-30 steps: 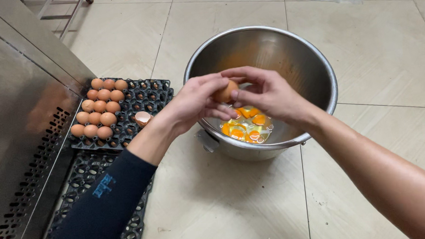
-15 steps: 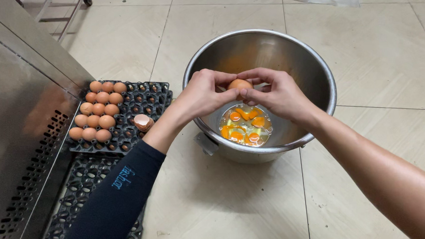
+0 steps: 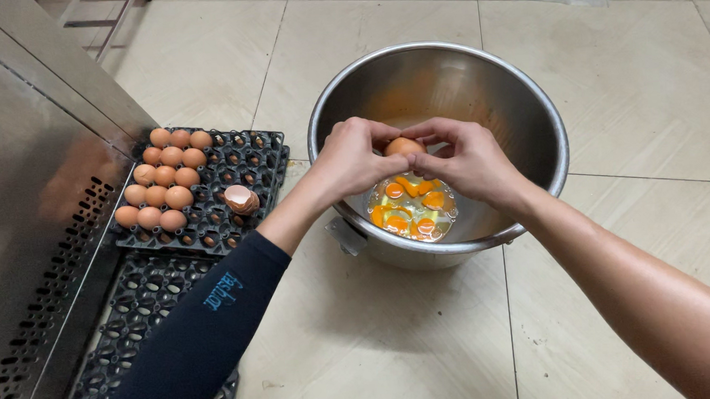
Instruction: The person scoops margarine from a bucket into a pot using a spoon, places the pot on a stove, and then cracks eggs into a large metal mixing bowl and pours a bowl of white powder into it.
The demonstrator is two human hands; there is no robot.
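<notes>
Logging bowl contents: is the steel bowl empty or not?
Not empty: the steel bowl holds several broken yolks in clear egg white at its bottom.

Both hands meet over a large round stainless-steel mixing bowl standing on the tiled floor. The left hand and the right hand pinch one brown egg between their fingertips, above several orange yolks pooled in the bowl. To the left, a black plastic egg tray holds brown eggs and a broken shell.
</notes>
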